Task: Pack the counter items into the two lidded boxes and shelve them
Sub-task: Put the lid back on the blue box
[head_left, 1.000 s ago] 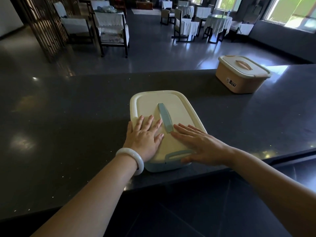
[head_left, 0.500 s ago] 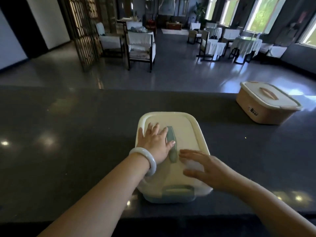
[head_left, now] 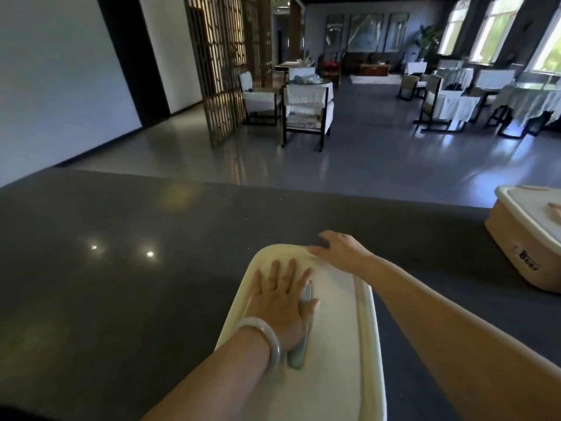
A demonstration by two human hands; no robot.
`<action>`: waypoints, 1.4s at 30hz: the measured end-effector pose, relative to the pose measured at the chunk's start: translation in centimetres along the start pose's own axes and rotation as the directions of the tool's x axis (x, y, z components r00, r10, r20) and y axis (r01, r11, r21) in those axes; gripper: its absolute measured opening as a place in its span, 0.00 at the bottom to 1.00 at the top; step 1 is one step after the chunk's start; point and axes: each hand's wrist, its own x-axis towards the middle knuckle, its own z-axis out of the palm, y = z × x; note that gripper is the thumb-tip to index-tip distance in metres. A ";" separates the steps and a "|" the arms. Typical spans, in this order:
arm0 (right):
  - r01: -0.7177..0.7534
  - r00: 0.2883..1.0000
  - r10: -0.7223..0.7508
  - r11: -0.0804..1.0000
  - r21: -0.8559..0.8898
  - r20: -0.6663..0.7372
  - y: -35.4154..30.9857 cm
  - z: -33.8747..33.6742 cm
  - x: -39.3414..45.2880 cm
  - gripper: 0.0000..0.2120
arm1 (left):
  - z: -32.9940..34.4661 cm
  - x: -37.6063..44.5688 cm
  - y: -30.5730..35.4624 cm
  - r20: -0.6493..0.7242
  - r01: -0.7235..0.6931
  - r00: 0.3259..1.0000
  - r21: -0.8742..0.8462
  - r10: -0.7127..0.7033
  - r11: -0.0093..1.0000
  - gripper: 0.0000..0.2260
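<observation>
A blue box with a cream lid sits on the dark counter right in front of me. My left hand, with a pale bangle at the wrist, lies flat on the lid beside its blue-grey handle. My right hand reaches over the lid's far edge, fingers curled down over the far rim. A tan box with a cream lid stands closed at the right edge of the counter.
Beyond the counter is a grey floor with white-covered chairs, dining tables and a wooden lattice screen. The counter's left half holds only light reflections.
My right hand moved from the lid's near end to its far edge. My left hand slid forward along the lid. The camera came closer and tilted up.
</observation>
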 end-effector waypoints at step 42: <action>-0.410 0.765 0.577 0.779 0.475 -0.286 12.1 0.7 -11.6 0.16 | -2.1 3.4 3.5 -0.072 -0.051 0.996 0.083 0.058 0.995 0.29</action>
